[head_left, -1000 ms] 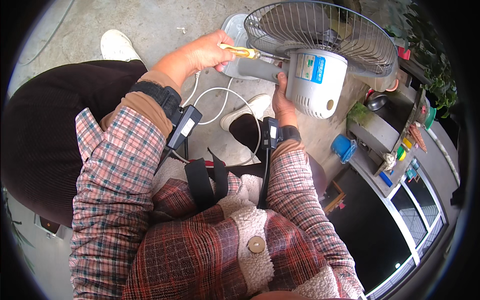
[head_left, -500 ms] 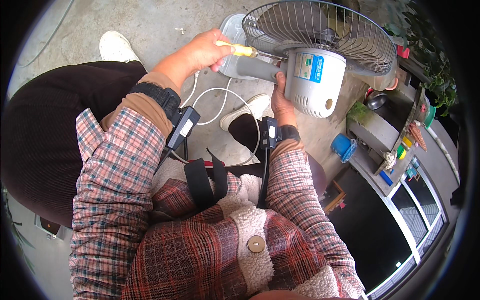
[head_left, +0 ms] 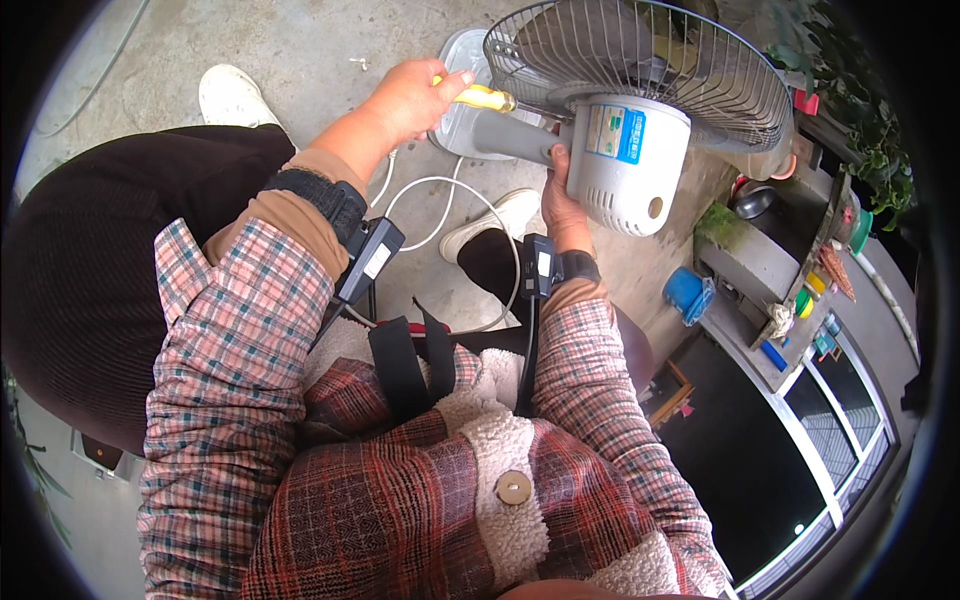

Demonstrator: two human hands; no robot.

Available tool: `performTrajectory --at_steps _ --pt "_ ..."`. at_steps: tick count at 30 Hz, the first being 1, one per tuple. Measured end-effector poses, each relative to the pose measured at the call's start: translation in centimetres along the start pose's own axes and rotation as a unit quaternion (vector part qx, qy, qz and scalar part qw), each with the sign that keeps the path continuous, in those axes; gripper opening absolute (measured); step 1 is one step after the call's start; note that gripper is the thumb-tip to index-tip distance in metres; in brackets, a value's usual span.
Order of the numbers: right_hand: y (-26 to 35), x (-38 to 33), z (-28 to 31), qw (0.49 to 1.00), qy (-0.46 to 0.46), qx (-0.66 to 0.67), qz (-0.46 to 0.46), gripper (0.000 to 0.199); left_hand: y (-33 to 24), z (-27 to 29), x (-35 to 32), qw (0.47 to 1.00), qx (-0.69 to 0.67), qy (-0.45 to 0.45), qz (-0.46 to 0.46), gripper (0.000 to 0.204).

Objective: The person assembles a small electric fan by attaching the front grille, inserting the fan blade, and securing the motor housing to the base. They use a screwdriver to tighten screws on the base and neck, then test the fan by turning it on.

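A screwdriver with a yellow handle is in my left hand, the fingers closed round the handle's end. Its metal shaft points right, toward where the grey post meets the white motor housing of an electric fan; the tip is hidden there. My right hand grips the fan at the neck, thumb up against the post and the other fingers out of sight behind the housing. The round wire grille leans away at the upper right. A grey base shows behind my left hand.
A white cord loops over the concrete floor between my white shoes. To the right stand a blue bucket, a mossy concrete block and a metal bowl. Green plants hang at the far right.
My left hand has shifted its hold on the yellow handle, with the thumb now higher along its top. The handle looks slightly turned. My right hand and the fan have barely moved.
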State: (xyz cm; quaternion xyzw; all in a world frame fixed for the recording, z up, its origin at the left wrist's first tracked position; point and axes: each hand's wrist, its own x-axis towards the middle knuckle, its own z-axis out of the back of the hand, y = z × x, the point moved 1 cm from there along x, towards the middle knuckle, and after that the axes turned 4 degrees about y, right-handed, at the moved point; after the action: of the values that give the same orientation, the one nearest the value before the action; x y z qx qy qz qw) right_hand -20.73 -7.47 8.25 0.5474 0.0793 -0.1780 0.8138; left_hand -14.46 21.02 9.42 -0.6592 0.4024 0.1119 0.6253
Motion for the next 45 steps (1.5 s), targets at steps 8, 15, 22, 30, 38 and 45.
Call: performTrajectory --at_steps 8,15,22,30,38,45 --pt "-1.6 0.3 0.6 1.0 -0.011 0.003 0.003 0.063 -0.7 0.0 -0.8 0.999 0.018 0.039 -0.012 0.033" --pt "-1.4 0.1 0.7 1.0 -0.006 0.018 -0.005 0.065 -0.6 -0.3 -1.1 0.996 0.041 0.008 -0.083 0.028" --pt "-1.2 0.2 0.5 0.998 -0.037 -0.026 0.031 0.069 -0.8 0.5 -0.9 0.994 0.004 0.09 0.057 0.027" --pt "-0.8 0.1 0.3 1.0 -0.006 0.018 0.006 0.063 -0.4 0.0 -1.4 0.996 0.038 0.086 -0.007 0.029" --pt "-0.8 0.0 0.3 1.0 -0.016 0.023 -0.001 0.063 0.5 1.2 -0.8 0.991 0.022 0.129 0.017 0.023" --pt "0.4 -0.2 -0.2 0.999 0.002 0.053 0.001 0.063 2.3 2.4 -0.3 0.988 0.052 0.134 0.048 0.022"
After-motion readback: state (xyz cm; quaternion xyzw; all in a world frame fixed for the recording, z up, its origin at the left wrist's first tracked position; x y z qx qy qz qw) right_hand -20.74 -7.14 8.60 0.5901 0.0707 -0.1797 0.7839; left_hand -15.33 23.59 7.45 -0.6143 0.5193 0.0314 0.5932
